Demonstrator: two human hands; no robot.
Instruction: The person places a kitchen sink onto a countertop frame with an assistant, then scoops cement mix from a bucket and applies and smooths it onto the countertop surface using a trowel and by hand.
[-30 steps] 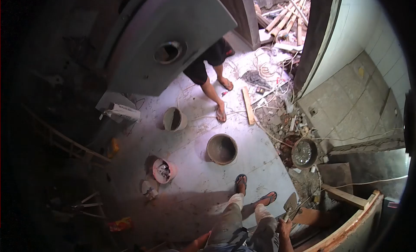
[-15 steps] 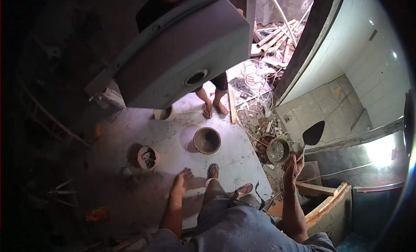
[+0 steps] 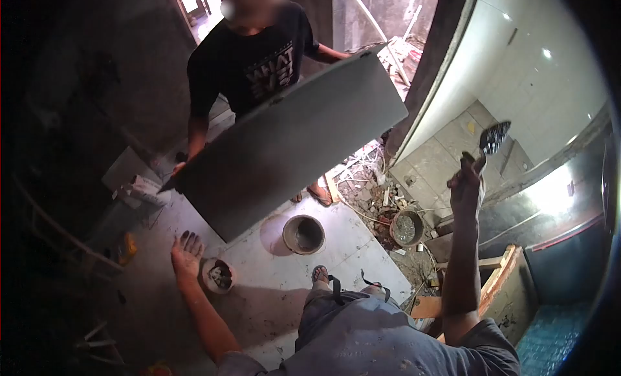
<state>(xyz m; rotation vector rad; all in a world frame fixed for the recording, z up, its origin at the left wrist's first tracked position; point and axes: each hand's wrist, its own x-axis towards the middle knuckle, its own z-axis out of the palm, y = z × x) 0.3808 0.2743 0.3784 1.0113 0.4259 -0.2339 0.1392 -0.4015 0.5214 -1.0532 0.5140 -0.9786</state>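
Note:
My right hand is raised on the right, its fingers wrapped round the handle of a pointed trowel with dark, wet-looking mortar on the blade. My left hand reaches out empty on the left, palm up and fingers spread, beside a small pale bucket with dark and white bits in it. In front of me a person in a black T-shirt holds a large dark grey, box-like slab at both ends, tilted. My left hand is near its lower corner, apart from it.
A larger bucket stands on the pale floor sheet ahead of my feet. Farther right, a bucket of grey mix sits among rubble. A wooden frame stands at my right, near a tiled wall.
The person has lowered and turned the grey slab, so its round hole no longer shows. My left hand has moved left and forward; my right hand has risen with the trowel.

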